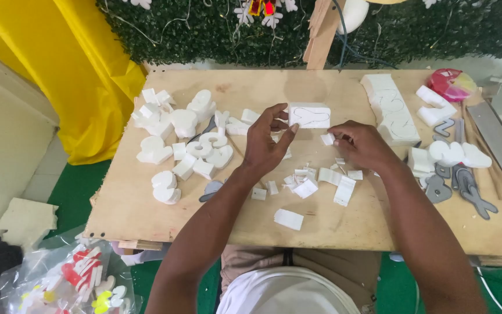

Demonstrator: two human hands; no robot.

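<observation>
- Head view: the left hand (267,143) is raised over the middle of the tabletop (146,215), thumb and fingers curled and pinched on the near-left corner of a white foam block (309,116)
- right hand (360,144) hovers just right of that block, fingers bunched together, tips closed on a small white foam scrap (327,139)
- the foam block is a rectangular slab, matte and slightly grainy, with a dark curved outline drawn on its face; it sits toward the far middle of the tabletop
- the tabletop is a bare plywood sheet, pale and scuffed
- thin flat foam offcuts (321,181) lie scattered near the hands, toward the near edge
- a heap of rounded cut foam shapes (184,139) fills the left side
- a long foam strip (390,107) with drawn outlines lies toward the far right corner
- grey flat metal templates (466,186) rest by the right edge
</observation>
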